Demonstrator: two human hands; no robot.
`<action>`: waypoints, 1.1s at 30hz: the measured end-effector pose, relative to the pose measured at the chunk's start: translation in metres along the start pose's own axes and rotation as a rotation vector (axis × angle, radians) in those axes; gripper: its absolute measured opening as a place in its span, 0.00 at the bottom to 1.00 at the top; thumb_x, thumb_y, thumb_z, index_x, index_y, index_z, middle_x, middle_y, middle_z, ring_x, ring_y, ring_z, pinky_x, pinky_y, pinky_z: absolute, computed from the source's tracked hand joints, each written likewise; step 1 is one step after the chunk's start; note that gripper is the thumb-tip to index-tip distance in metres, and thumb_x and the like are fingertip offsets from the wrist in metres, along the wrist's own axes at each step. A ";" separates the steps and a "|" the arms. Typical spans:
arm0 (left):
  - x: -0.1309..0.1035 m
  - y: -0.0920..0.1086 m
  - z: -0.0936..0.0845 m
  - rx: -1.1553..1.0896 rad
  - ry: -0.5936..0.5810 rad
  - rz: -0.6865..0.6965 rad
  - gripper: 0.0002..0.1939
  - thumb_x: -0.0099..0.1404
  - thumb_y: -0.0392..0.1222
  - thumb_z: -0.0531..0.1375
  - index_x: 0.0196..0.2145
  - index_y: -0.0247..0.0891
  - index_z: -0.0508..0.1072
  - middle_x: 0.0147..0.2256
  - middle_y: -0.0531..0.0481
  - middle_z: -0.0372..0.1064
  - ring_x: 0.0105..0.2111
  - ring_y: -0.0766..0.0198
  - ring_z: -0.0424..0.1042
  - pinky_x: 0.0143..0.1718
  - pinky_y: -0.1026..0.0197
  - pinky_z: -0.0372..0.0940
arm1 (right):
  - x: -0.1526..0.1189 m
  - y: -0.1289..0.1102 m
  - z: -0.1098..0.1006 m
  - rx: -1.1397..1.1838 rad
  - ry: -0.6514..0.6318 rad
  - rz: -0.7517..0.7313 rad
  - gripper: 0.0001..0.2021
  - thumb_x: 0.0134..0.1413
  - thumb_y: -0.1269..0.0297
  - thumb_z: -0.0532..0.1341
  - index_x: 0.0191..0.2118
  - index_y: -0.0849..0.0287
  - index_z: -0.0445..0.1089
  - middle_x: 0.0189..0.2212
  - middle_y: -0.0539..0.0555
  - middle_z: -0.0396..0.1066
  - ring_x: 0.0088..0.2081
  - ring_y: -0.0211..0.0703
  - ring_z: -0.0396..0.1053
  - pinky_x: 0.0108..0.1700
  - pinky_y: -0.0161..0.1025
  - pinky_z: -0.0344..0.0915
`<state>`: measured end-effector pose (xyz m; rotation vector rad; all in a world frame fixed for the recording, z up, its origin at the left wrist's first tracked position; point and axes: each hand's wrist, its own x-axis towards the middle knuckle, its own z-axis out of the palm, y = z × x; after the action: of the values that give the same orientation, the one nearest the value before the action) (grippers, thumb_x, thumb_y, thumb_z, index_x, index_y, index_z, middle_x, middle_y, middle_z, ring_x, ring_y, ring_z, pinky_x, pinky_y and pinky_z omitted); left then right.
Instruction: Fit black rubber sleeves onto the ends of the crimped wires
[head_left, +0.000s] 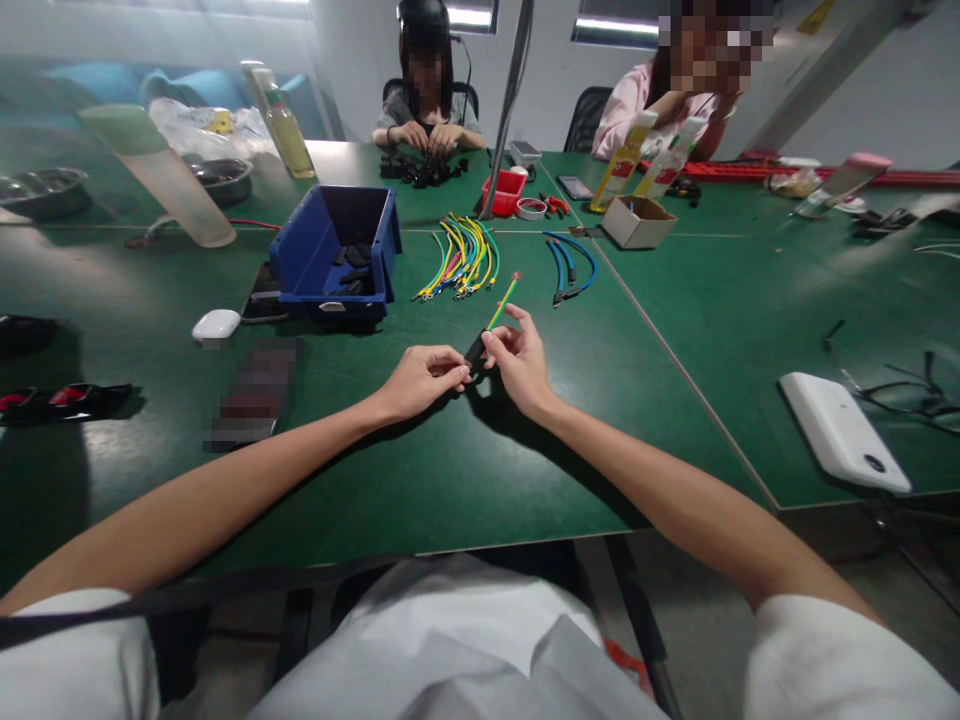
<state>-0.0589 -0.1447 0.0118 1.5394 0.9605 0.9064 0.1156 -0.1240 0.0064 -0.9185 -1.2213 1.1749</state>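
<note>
Between my hands, above the green table, is a short yellow-green wire (503,301) with a black sleeve (476,348) on its lower part. Its upper end, tilted away to the right, carries a small copper-coloured tip. My left hand (425,382) is closed in a pinch at the sleeve's lower end; what exactly lies between those fingertips is hidden. Thumb and fingers of my right hand (520,360) grip the sleeve's upper part. Beyond them lies a bunch of yellow-green wires (465,255) with ring ends. Several blue wires (566,265) with black sleeves rest to its right.
A blue bin (315,297) with black pieces stands ahead left, a phone (255,392) and white case (217,325) near it. Farther back are a red box (504,190), a cardboard box (637,222) and bottles (285,130). A white power bank (844,430) lies right. Two people sit opposite.
</note>
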 end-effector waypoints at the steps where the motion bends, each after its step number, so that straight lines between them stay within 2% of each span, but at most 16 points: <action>1: 0.000 0.000 0.000 0.022 0.004 0.012 0.13 0.61 0.47 0.64 0.33 0.32 0.74 0.31 0.46 0.76 0.29 0.64 0.75 0.36 0.60 0.70 | 0.000 0.000 0.000 -0.003 0.004 0.002 0.29 0.48 0.52 0.68 0.53 0.51 0.58 0.27 0.43 0.66 0.27 0.35 0.67 0.27 0.34 0.68; 4: -0.001 0.002 0.001 0.105 0.022 0.050 0.12 0.62 0.46 0.62 0.33 0.32 0.75 0.30 0.47 0.75 0.27 0.65 0.73 0.33 0.63 0.68 | 0.001 0.001 0.000 -0.014 0.007 0.001 0.29 0.48 0.52 0.68 0.53 0.51 0.59 0.28 0.44 0.65 0.27 0.35 0.66 0.27 0.34 0.68; 9: -0.004 0.006 0.002 0.396 0.096 0.127 0.11 0.63 0.43 0.59 0.31 0.33 0.77 0.22 0.53 0.69 0.21 0.70 0.64 0.24 0.67 0.57 | 0.004 0.003 -0.001 -0.043 -0.013 -0.011 0.28 0.49 0.53 0.67 0.54 0.50 0.59 0.28 0.44 0.63 0.26 0.35 0.65 0.27 0.34 0.68; 16: -0.003 0.003 0.000 0.562 0.146 0.181 0.09 0.63 0.39 0.58 0.29 0.34 0.76 0.21 0.54 0.68 0.22 0.69 0.64 0.27 0.66 0.57 | 0.015 0.009 -0.010 -0.152 -0.008 -0.071 0.27 0.52 0.57 0.63 0.58 0.49 0.60 0.31 0.46 0.61 0.28 0.36 0.65 0.26 0.35 0.68; 19: -0.004 0.001 0.000 0.675 0.109 0.214 0.09 0.64 0.39 0.57 0.31 0.34 0.75 0.22 0.53 0.69 0.23 0.68 0.65 0.28 0.65 0.58 | 0.019 0.012 -0.015 -0.212 0.000 -0.084 0.27 0.53 0.57 0.61 0.60 0.49 0.59 0.31 0.47 0.61 0.29 0.38 0.65 0.27 0.36 0.68; 25: -0.011 0.000 0.004 1.119 -0.095 0.418 0.11 0.68 0.39 0.53 0.36 0.36 0.74 0.31 0.47 0.74 0.32 0.60 0.73 0.33 0.60 0.61 | 0.033 0.011 -0.027 -0.407 0.025 -0.135 0.27 0.55 0.58 0.59 0.61 0.52 0.58 0.33 0.50 0.65 0.31 0.40 0.66 0.30 0.39 0.69; 33: -0.011 0.003 0.004 1.143 -0.123 0.384 0.11 0.69 0.40 0.52 0.37 0.36 0.74 0.34 0.47 0.75 0.34 0.59 0.74 0.35 0.60 0.62 | 0.080 -0.012 -0.054 -0.732 -0.047 -0.280 0.26 0.56 0.62 0.57 0.61 0.59 0.60 0.34 0.54 0.70 0.31 0.42 0.69 0.40 0.44 0.68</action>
<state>-0.0592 -0.1563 0.0134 2.7764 1.1855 0.4713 0.1676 -0.0439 0.0263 -1.1971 -1.7993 0.5160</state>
